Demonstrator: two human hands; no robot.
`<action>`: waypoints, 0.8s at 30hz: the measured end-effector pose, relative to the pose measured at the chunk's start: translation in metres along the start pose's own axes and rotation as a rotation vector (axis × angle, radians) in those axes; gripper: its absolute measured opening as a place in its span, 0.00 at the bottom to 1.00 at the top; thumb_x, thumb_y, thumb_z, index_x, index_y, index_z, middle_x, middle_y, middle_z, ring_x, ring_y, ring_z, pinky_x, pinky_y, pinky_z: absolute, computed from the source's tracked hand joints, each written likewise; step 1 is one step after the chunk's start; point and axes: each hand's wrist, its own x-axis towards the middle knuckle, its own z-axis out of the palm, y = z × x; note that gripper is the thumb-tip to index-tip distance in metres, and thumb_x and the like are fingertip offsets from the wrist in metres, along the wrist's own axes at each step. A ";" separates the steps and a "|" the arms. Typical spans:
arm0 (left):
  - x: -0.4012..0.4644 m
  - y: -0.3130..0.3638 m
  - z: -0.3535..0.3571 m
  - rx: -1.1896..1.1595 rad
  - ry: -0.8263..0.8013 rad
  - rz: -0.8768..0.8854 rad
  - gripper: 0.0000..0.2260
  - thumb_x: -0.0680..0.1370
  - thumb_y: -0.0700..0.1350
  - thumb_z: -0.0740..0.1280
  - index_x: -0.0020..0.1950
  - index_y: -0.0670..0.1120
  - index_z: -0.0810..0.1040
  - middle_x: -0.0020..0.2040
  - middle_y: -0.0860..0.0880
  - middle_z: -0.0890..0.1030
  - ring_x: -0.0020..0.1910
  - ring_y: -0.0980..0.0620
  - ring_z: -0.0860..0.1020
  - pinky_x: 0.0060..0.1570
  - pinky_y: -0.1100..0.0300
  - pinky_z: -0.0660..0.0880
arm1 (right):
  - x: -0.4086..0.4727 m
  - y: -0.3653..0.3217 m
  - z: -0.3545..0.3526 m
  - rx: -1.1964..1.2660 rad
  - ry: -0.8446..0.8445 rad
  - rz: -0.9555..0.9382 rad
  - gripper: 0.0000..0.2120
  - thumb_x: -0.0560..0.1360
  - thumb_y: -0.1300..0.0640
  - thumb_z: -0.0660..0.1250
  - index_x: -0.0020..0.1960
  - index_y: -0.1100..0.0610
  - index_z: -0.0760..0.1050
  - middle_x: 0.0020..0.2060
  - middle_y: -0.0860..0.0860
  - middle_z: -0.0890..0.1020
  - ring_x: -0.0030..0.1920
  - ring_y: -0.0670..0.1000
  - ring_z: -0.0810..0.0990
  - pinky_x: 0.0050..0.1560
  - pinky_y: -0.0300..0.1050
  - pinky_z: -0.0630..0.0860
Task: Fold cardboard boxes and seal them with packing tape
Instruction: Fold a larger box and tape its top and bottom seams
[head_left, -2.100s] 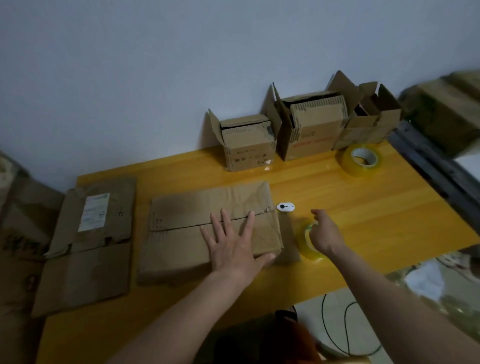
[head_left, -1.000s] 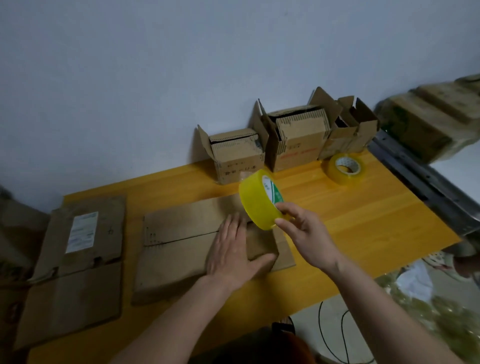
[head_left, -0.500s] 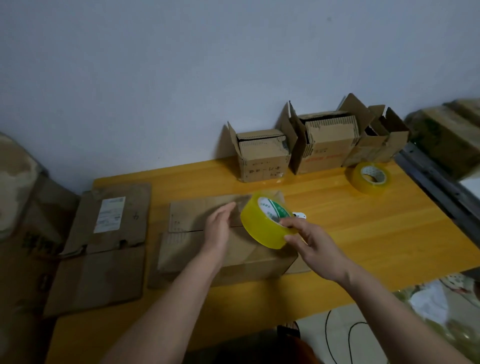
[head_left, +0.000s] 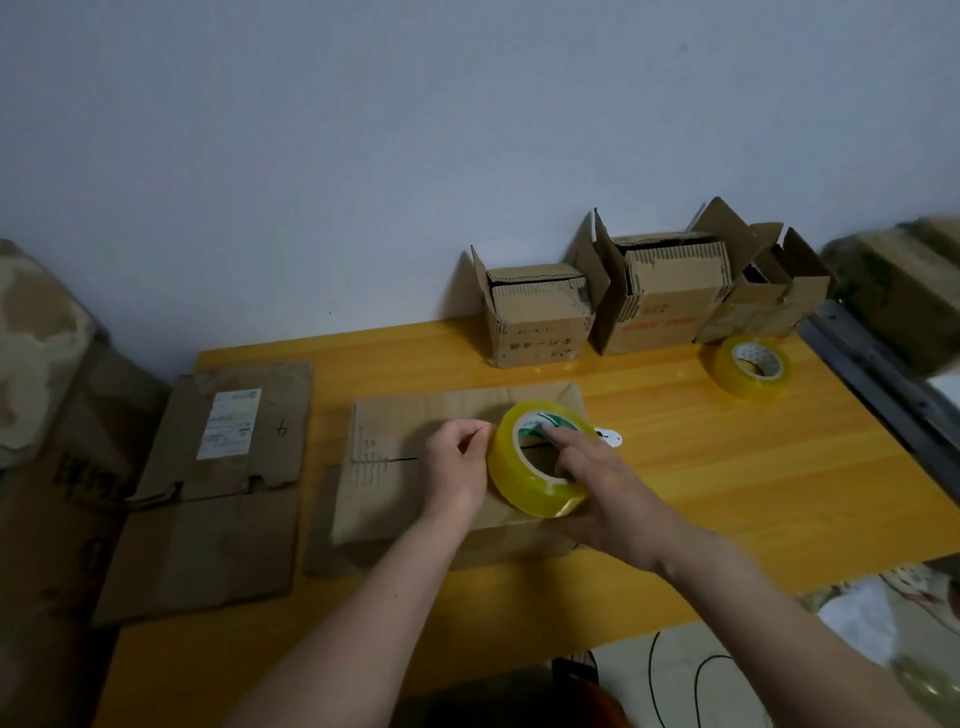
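Observation:
A folded cardboard box (head_left: 395, 483) lies in the middle of the yellow table (head_left: 727, 483), its two top flaps meeting at a seam. My right hand (head_left: 597, 488) holds a yellow roll of packing tape (head_left: 519, 478) above the box, fingers through its core. My left hand (head_left: 457, 462) is at the roll's left edge, with fingertips curled and pinching at the tape's outer surface. Whether a free tape end is lifted I cannot tell.
A flattened box with a white label (head_left: 218, 467) lies at the left. Three open small boxes (head_left: 540, 317) (head_left: 665, 296) (head_left: 774, 291) stand by the wall. A second tape roll (head_left: 750, 366) sits at the right rear, a small white device (head_left: 608, 436) beside the box.
My right hand picked the tape roll off the table and brought it over the box. My left hand left the box top and came to the roll's edge.

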 end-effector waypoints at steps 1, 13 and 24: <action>-0.002 -0.001 0.000 0.027 0.015 0.011 0.08 0.80 0.42 0.64 0.43 0.52 0.76 0.46 0.52 0.80 0.47 0.56 0.77 0.44 0.66 0.72 | 0.000 -0.001 0.006 -0.078 0.068 -0.043 0.23 0.63 0.62 0.77 0.48 0.51 0.65 0.75 0.50 0.60 0.76 0.53 0.56 0.71 0.57 0.62; -0.004 -0.006 0.000 -0.098 0.137 -0.109 0.06 0.82 0.40 0.60 0.47 0.47 0.73 0.44 0.50 0.78 0.43 0.53 0.77 0.40 0.64 0.71 | 0.028 -0.021 0.023 0.641 0.507 0.323 0.27 0.73 0.59 0.71 0.68 0.48 0.66 0.58 0.39 0.77 0.58 0.41 0.75 0.57 0.44 0.74; -0.006 -0.007 -0.018 -0.479 0.217 -0.273 0.05 0.79 0.37 0.66 0.45 0.43 0.80 0.43 0.46 0.83 0.43 0.51 0.81 0.42 0.64 0.76 | 0.048 -0.041 0.027 0.873 0.661 0.455 0.07 0.69 0.56 0.63 0.44 0.58 0.76 0.35 0.47 0.77 0.36 0.40 0.73 0.35 0.31 0.70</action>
